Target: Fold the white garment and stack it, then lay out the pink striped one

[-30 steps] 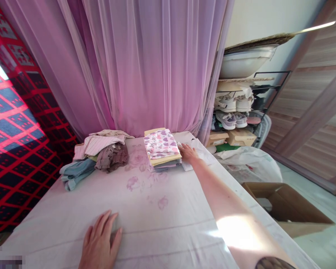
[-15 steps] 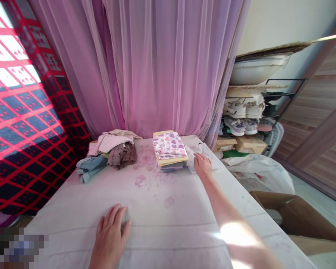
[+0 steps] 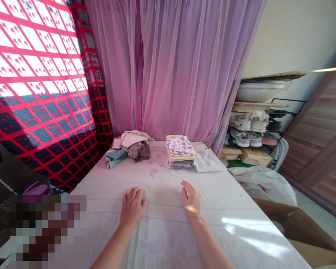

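Observation:
My left hand (image 3: 133, 206) rests palm down on the pale flowered bed sheet (image 3: 162, 224), fingers loosely spread and nothing in it. To its right, my right hand (image 3: 191, 200) is low over the same sheet, also holding nothing, its fingers apart. Beyond the right hand stands a neat stack of folded clothes (image 3: 180, 147), with a heart-print piece on top, yellow and grey layers below. A flat white plastic bag (image 3: 210, 161) lies against the stack's right side. At the far left is a loose heap of clothes: pink striped cloth (image 3: 131, 139), a brown crumpled garment (image 3: 139, 151) and blue denim (image 3: 115, 157).
Pink curtains (image 3: 179, 74) hang behind the far edge; a red-and-black patterned cloth (image 3: 44, 108) hangs at left. On the right stand a shoe rack with sneakers (image 3: 245, 138), a clear plastic bag (image 3: 266, 183) and an open cardboard box (image 3: 302, 228). A blurred patch covers the lower left.
My right hand has come off the white plastic bag and back toward me, beside the left hand. The view has turned somewhat to the left.

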Available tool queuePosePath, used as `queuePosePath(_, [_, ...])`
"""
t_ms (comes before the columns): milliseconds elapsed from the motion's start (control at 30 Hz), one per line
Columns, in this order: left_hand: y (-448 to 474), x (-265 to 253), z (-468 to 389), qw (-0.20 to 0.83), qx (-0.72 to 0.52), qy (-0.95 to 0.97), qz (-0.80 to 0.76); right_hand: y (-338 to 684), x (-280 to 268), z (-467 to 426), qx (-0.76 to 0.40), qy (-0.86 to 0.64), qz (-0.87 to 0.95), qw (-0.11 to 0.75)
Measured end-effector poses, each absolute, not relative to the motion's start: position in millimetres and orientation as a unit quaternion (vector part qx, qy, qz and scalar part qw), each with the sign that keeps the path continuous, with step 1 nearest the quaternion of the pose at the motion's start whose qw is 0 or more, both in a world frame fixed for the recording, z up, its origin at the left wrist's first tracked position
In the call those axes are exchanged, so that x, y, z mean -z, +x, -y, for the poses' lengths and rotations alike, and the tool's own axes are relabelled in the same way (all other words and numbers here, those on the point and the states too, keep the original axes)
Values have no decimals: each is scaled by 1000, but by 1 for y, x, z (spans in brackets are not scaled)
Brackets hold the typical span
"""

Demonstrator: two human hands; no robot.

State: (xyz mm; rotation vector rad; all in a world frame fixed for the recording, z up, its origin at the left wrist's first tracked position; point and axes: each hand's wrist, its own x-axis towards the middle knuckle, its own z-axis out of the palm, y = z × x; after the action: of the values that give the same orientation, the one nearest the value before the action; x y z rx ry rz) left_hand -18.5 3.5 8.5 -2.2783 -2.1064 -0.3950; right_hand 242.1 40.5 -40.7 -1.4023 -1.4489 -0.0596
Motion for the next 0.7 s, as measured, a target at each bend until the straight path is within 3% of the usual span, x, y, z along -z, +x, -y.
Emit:
queuePosePath(267, [-17, -11, -2, -15, 139, -723, 676, 191, 33, 0, -122, -553, 619, 543])
queuePosePath(500, [-17, -10, -1, -32, 150, -722, 674, 171, 24, -13, -331, -577, 463, 586])
queuePosePath(700, [-18, -8, 0, -43, 135, -721, 679, 155, 6, -50, -367, -545, 443, 610])
